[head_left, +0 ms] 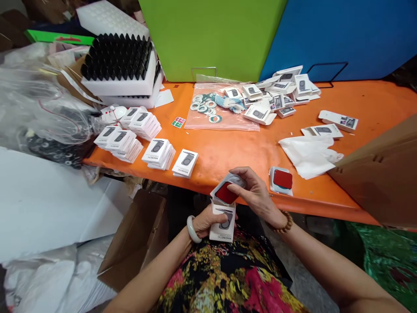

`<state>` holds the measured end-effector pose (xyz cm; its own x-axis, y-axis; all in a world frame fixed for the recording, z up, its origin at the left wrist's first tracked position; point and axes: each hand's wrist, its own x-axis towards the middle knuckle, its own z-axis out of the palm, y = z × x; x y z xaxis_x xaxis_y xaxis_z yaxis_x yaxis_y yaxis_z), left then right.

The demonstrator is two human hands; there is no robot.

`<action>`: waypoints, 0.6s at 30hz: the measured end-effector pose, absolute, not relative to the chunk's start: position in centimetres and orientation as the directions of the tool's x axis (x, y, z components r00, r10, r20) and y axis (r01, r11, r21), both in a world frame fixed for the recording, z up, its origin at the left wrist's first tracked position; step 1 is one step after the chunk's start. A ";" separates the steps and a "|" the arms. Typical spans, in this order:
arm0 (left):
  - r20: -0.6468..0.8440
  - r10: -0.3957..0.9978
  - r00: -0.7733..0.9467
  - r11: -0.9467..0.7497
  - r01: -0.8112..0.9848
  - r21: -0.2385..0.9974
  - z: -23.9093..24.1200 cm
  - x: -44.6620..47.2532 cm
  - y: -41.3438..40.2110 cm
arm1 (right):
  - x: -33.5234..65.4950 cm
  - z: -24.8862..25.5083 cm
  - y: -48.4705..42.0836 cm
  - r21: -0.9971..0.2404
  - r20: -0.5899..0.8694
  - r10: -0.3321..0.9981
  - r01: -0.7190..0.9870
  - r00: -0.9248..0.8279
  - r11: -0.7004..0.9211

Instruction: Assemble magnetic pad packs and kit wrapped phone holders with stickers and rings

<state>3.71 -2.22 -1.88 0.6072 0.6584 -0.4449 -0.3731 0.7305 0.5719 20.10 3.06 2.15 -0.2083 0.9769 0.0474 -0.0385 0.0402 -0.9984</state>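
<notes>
My left hand (208,221) is closed around a small white box (222,232) printed "MAGNETIC", its upper end open. Between the thumb and fingers of my right hand (256,195) is a flat red-faced item in a clear plastic sleeve (226,193). Its lower edge meets the mouth of the box; how far it reaches inside I cannot tell. To the right, a similar red-faced item in a sleeve (282,179) lies near the table's front edge. Left of my hands stand stacks of closed white boxes, the nearest one short (185,163).
On the orange table (224,152) lie a plastic bag with white rings (208,106) and a heap of white boxes (280,91). White crumpled sheeting (306,154) is beside a large cardboard carton (378,174). Foam trays of black pieces (119,61) stand back left; an open carton (140,234) sits below.
</notes>
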 end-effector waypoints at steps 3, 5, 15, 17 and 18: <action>-0.416 0.657 0.628 0.721 -0.364 0.589 -2.1 3.6 -2.8 | 20.1 1.1 2.1 -0.986 0.098 0.962 0.106 -0.255 0.129; -0.412 0.642 0.647 0.729 -0.346 0.591 -2.3 3.4 -3.1 | 20.4 0.7 1.7 -0.963 0.116 0.940 0.194 -0.320 0.185; -0.406 0.626 0.666 0.717 -0.286 0.636 -3.1 3.2 -3.7 | 20.0 1.7 0.3 -0.857 0.196 0.825 0.316 -0.531 0.407; -0.424 0.640 0.641 0.712 -0.286 0.642 -3.2 3.1 -3.9 | 19.7 1.8 -0.2 -0.837 0.183 0.802 0.338 -0.568 0.431; -0.427 0.645 0.634 0.710 -0.290 0.641 -3.3 3.0 -4.0 | 19.6 1.9 -0.6 -0.815 0.185 0.799 0.365 -0.572 0.450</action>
